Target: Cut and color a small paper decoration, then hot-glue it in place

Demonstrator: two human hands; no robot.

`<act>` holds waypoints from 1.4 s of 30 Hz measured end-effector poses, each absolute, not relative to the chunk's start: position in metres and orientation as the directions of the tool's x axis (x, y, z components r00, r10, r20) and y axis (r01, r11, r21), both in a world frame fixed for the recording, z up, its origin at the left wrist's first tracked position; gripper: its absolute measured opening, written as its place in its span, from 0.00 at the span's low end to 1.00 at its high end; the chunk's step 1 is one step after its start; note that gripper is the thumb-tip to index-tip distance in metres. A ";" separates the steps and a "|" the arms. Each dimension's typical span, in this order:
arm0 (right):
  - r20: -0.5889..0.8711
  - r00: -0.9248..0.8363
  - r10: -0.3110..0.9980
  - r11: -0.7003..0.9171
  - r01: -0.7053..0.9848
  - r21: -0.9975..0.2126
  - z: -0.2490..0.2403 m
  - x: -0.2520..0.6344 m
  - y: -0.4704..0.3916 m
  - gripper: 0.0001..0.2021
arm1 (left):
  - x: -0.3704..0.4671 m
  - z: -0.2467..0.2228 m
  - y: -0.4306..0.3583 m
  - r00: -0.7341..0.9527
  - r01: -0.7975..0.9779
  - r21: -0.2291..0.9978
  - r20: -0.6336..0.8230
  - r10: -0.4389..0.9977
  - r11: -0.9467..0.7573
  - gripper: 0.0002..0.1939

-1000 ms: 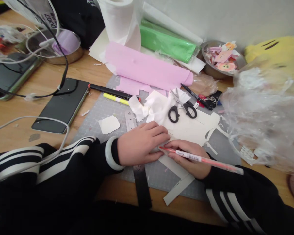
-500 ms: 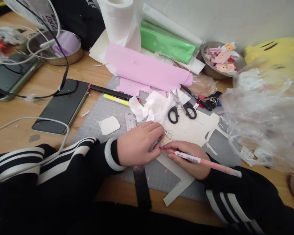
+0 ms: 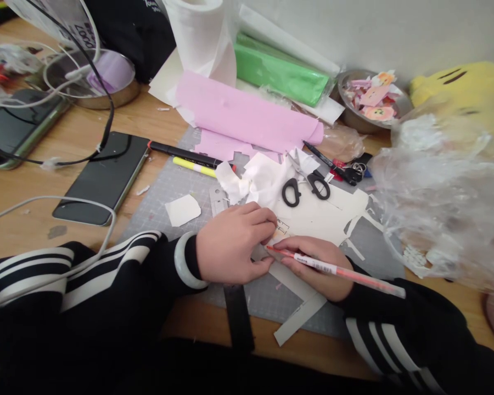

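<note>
My left hand (image 3: 236, 244) rests on the ruler (image 3: 239, 318) and the grey cutting mat (image 3: 148, 211), fingers curled and thumb apart from them. What its fingertips hold, if anything, is hidden. My right hand (image 3: 323, 266) is closed around a red-orange pen (image 3: 349, 274), whose tip points left, close to the left fingers. Under and beyond the hands lies a white paper sheet (image 3: 313, 216) with black line marks. Black-handled scissors (image 3: 300, 186) lie on it beside crumpled white paper (image 3: 259, 178). A small cut white piece (image 3: 183, 210) sits left of the ruler.
Pink paper (image 3: 247, 112), a green pack (image 3: 280, 68) and a white roll (image 3: 197, 38) stand at the back. A phone (image 3: 107, 178) and cables are left; a metal bowl of paper pieces (image 3: 364, 120) and plastic bags (image 3: 444, 203) are right. Markers lie beyond the hands.
My left thumb has moved down, away from the curled fingers, opening a gap between them. The right hand with the pen has hardly moved.
</note>
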State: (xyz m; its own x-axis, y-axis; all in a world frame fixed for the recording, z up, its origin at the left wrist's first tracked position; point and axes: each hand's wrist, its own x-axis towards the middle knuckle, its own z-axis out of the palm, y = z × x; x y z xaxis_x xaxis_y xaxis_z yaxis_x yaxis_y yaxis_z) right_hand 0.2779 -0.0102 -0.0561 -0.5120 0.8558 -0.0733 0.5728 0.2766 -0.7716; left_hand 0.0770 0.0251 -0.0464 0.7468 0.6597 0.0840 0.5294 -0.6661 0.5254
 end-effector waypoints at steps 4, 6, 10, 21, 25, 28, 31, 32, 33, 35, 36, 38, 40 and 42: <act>-0.054 -0.540 0.840 0.312 0.561 -0.767 -0.055 0.277 -0.008 0.13 | 0.077 -0.047 0.027 0.752 0.513 0.540 0.090 0.653 -0.667 0.03; -0.060 -0.539 0.840 0.314 0.574 -0.757 -0.054 0.278 -0.008 0.13 | 0.077 -0.048 0.028 0.757 0.502 0.546 0.097 0.646 -0.670 0.05; -0.071 -0.539 0.839 0.306 0.576 -0.758 -0.054 0.279 -0.008 0.13 | 0.077 -0.050 0.028 0.765 0.495 0.543 0.099 0.636 -0.679 0.04; -0.059 -0.542 0.838 0.311 0.564 -0.765 -0.054 0.278 -0.010 0.13 | 0.078 -0.047 0.026 0.763 0.525 0.506 0.078 0.642 -0.685 0.05; -0.058 -0.552 0.832 0.316 0.556 -0.768 -0.054 0.278 -0.009 0.12 | 0.078 -0.047 0.025 0.757 0.538 0.492 0.076 0.649 -0.685 0.07; -0.057 -0.544 0.837 0.312 0.560 -0.767 -0.054 0.277 -0.008 0.12 | 0.077 -0.049 0.025 0.765 0.530 0.484 0.080 0.638 -0.696 0.06; -0.070 -0.535 0.842 0.297 0.567 -0.768 -0.054 0.277 -0.008 0.12 | 0.077 -0.049 0.026 0.766 0.531 0.480 0.082 0.638 -0.698 0.06; -0.073 -0.532 0.844 0.292 0.570 -0.768 -0.053 0.277 -0.008 0.12 | 0.077 -0.049 0.026 0.765 0.531 0.480 0.083 0.639 -0.698 0.06; -0.076 -0.531 0.844 0.290 0.571 -0.768 -0.053 0.277 -0.008 0.12 | 0.077 -0.049 0.026 0.764 0.531 0.480 0.085 0.639 -0.699 0.06; -0.076 -0.532 0.843 0.291 0.572 -0.767 -0.053 0.277 -0.008 0.12 | 0.078 -0.049 0.027 0.764 0.531 0.480 0.084 0.639 -0.698 0.06; -0.077 -0.534 0.842 0.293 0.571 -0.767 -0.053 0.277 -0.008 0.13 | 0.078 -0.049 0.027 0.764 0.532 0.481 0.082 0.640 -0.696 0.06; -0.081 -0.533 0.842 0.292 0.578 -0.762 -0.053 0.277 -0.009 0.13 | 0.078 -0.050 0.027 0.759 0.536 0.486 0.081 0.646 -0.691 0.07; -0.090 -0.528 0.845 0.288 0.589 -0.755 -0.053 0.277 -0.009 0.13 | 0.077 -0.050 0.026 0.755 0.534 0.502 0.079 0.651 -0.680 0.08; -0.089 -0.524 0.847 0.286 0.590 -0.755 -0.054 0.277 -0.010 0.13 | 0.076 -0.051 0.026 0.756 0.523 0.529 0.075 0.650 -0.668 0.09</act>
